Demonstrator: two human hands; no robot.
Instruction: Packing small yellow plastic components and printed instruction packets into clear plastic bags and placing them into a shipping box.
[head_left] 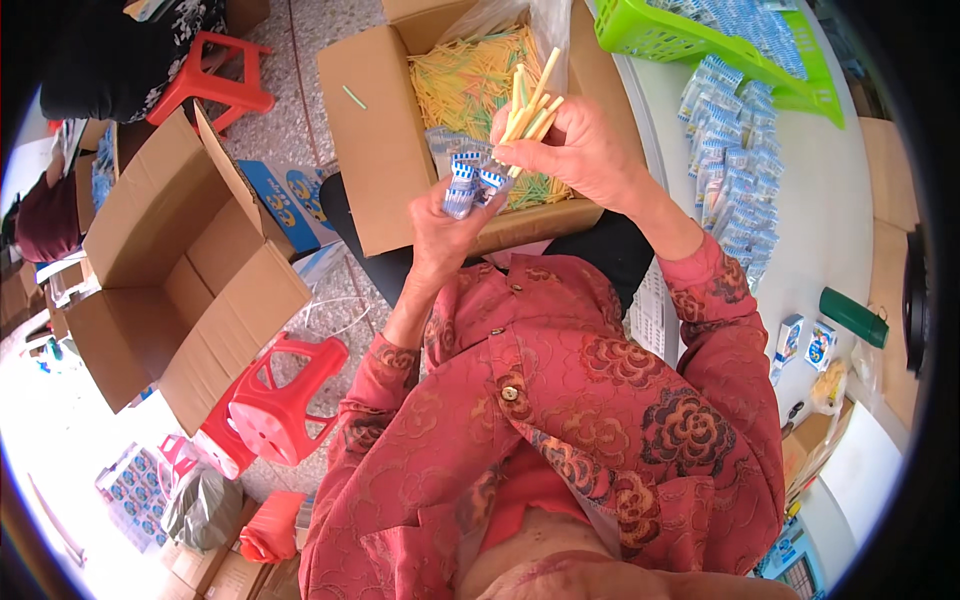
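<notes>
My right hand (590, 150) is closed on a small bunch of thin pale-yellow sticks (530, 108), which fan out above the fingers. Just left of it and lower, my left hand (440, 235) grips several small clear packets with blue-and-white ends (464, 188). Both hands are over an open cardboard box (372, 130) in front of my body. Loose yellow, orange and green sticks (468, 85) fill much of that box, and a clear plastic bag (548, 30) lines its far side. Whether the held packets have sticks in them, I cannot tell.
On the white table (810, 230) to my right lie rows of filled packets (735, 170), a green basket (660, 42) of more packets and a dark green cylinder (853, 317). An open carton (190, 270) and red stools (285, 400) stand left. Another person (125, 60) sits far left.
</notes>
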